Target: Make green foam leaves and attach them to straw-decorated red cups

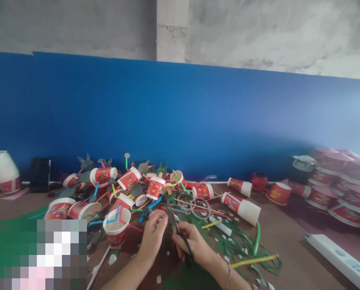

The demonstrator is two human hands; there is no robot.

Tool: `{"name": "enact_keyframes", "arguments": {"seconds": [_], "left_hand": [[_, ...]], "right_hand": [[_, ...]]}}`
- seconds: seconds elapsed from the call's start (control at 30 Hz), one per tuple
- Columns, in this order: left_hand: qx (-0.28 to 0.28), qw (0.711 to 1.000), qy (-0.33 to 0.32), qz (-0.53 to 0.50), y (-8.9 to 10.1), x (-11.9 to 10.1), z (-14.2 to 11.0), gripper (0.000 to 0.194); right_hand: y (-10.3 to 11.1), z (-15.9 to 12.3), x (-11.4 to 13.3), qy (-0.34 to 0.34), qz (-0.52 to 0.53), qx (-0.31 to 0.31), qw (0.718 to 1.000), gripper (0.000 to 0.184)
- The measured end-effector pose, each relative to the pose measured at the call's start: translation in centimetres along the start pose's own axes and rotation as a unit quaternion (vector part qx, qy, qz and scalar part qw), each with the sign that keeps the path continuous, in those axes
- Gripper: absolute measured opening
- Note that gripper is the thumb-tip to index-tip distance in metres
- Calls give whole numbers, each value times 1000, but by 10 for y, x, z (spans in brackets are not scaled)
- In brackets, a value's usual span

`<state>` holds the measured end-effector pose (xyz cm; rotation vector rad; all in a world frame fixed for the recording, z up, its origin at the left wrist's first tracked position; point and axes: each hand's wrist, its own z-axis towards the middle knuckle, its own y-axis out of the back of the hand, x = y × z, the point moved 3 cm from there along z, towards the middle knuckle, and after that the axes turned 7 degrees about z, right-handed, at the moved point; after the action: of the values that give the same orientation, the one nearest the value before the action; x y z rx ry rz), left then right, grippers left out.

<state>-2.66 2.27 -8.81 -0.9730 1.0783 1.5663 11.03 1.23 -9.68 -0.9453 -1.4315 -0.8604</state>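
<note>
In the middle of the head view, my right hand point(195, 243) is closed round the black handles of a pair of scissors point(173, 214). The blades point up and away, toward the pile of cups. Close by on its left, my left hand point(153, 235) has thumb and fingers drawn together. What it pinches, if anything, I cannot make out. Green paper scraps point(228, 246) lie around both hands on the brown table. Beside my left wrist stands a red-and-white paper cup point(116, 233) with bent straws in it.
Behind my hands, several red paper cups point(156, 187) lie heaped with straws and cut paper shapes. A sleeve of nested cups point(242, 207), tape rings point(201, 208) and a white power strip point(338, 255) are to the right. Stacked cups point(353, 193) stand at far right, a black phone point(40, 174) at left.
</note>
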Motion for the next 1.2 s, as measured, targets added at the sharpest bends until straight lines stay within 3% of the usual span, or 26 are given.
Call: {"name": "enact_keyframes", "arguments": {"seconds": [0.23,0.7,1.2], "left_hand": [[31,999,20,-12,-4,-2,-2,27],[19,999,28,-34,-3,0,-2,31],[17,999,20,-23,-4,-1,-2,34]], "right_hand": [[-1,1,-1,5,10,-12,1000,34],[-1,0,2,17,0,-15,1000,24],[-3,2,-1,18,30,-3,999,34]]}}
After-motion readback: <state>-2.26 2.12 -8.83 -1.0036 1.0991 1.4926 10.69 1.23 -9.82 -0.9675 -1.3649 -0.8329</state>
